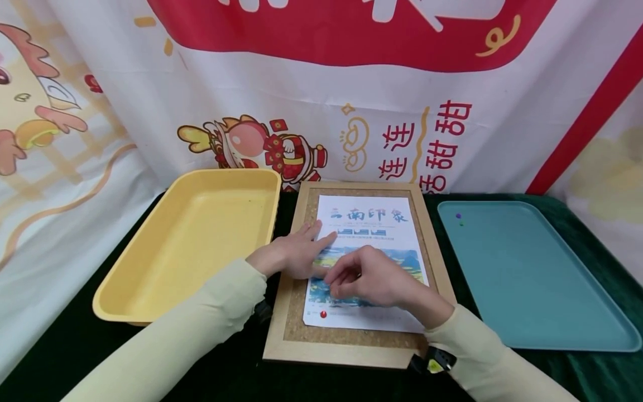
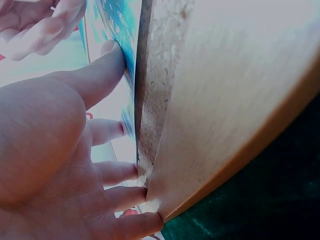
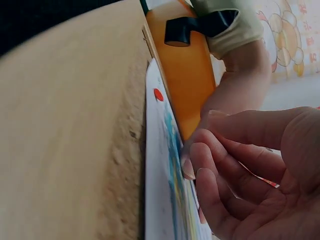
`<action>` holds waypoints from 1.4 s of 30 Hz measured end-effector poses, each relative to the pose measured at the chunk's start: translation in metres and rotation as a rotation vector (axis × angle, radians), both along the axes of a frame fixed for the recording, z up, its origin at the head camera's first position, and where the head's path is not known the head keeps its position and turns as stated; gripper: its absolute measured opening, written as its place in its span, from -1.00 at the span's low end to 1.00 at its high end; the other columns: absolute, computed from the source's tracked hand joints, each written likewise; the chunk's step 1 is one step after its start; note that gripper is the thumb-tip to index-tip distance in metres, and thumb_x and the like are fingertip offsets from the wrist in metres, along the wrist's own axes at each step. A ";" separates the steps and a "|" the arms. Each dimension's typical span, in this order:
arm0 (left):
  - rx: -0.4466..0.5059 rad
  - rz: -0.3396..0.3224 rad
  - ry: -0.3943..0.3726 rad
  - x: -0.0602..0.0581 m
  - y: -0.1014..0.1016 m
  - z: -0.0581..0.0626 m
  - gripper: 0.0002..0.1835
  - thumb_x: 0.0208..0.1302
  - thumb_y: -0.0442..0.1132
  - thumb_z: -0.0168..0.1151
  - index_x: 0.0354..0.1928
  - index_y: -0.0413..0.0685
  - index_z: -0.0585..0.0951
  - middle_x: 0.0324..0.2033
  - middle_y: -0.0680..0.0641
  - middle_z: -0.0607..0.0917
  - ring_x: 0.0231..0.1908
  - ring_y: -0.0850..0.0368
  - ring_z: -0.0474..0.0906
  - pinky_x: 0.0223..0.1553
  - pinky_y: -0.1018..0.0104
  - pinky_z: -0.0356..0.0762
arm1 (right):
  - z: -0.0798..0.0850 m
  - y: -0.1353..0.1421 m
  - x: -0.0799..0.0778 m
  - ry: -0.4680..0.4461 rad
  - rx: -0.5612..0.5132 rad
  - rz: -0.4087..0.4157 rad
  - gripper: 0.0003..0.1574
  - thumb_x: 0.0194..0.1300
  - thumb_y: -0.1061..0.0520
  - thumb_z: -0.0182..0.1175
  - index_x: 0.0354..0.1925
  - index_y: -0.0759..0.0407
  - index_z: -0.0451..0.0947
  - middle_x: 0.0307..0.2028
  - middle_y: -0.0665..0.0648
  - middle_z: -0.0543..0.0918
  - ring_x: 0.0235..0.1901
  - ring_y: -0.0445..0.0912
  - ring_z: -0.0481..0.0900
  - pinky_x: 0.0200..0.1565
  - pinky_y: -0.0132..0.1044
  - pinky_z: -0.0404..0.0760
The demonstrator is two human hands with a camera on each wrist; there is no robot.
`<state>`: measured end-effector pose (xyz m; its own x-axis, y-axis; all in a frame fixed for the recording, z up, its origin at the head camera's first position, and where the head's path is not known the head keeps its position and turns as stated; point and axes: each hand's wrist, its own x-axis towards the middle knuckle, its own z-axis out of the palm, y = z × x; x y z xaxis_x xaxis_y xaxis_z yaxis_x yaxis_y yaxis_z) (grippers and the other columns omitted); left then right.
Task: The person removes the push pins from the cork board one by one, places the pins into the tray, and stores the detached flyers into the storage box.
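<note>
Spread out, your left hand (image 1: 296, 254) is resting at the left side of the printed sheet (image 1: 397, 245), while your right hand (image 1: 372, 279) is holding its thumb and fingertips drawn close together; whether they are pinching anything cannot be told, since nothing is showing between them.

Farthest left, the yellow tray (image 1: 211, 223) is sitting beside the cork board (image 1: 341, 352). Next along, your left thumb and index finger are lying on the paper, and the other fingers are extending across its edge toward the wooden frame (image 2: 215, 100).

At the sheet's near left corner, a red pin (image 1: 324, 314) is sitting on the paper, your right fingertips lying nearer to it than your left hand.

One relation is probably mattering most: the sheet is lying directly beneath your right hand, its long axis running away from you along the board's length. Your right fingertips are hovering or resting over its left part, just beside your left thumb and farther from you than the pin; contact with the paper is not showing clearly.

Farthest right, the teal tray (image 1: 542, 279) is lying beyond the board, bearing a tiny purple piece (image 1: 458, 216) and a tiny green piece (image 1: 461, 224) near its far left corner.
</note>
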<state>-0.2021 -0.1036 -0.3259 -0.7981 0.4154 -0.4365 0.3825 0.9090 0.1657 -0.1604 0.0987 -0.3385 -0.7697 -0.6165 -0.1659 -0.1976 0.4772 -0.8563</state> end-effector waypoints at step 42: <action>-0.017 -0.003 0.006 -0.002 0.001 -0.002 -0.05 0.50 0.30 0.17 0.74 0.22 0.00 0.74 -0.20 -0.20 0.73 -0.24 -0.26 0.65 -0.25 0.00 | -0.011 -0.017 0.013 0.027 0.069 0.098 -0.79 0.25 0.33 0.48 -0.40 0.01 0.85 -0.44 -0.08 0.82 -0.45 -0.19 0.67 -0.34 -0.34 0.64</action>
<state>-0.2037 -0.1031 -0.3277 -0.7994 0.4104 -0.4387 0.3864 0.9104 0.1477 -0.1477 0.0817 -0.3490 -0.7112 -0.6768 -0.1900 -0.2691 0.5118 -0.8159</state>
